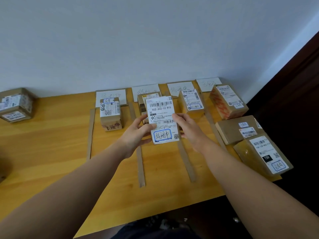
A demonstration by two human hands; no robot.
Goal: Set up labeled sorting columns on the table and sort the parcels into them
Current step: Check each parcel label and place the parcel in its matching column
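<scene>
A small parcel [161, 109] is held from both sides. Its left edge is pinched by the curled fingers and thumb of the left hand [136, 133], and its right edge is gripped by the right hand [188, 130]. Some fingertips are hidden behind it. The parcel is held up above the table [51, 144], over the second column. Its white label is turned up to the camera. Its long side is pointed away from the person, toward the wall, with the bar code at the far end and a blue hand-drawn box at the near end. A brown box [141, 102] behind it is mostly hidden. The columns are marked off by cardboard strips [140, 166] laid on the wood. Paper signs [110, 95] are laid at the far ends, but their writing cannot be read. A taped box [110, 112] is seen in the first column and a tall box [191, 102] in the third. A far box [16, 105] on the left is cut off by the picture's edge.
</scene>
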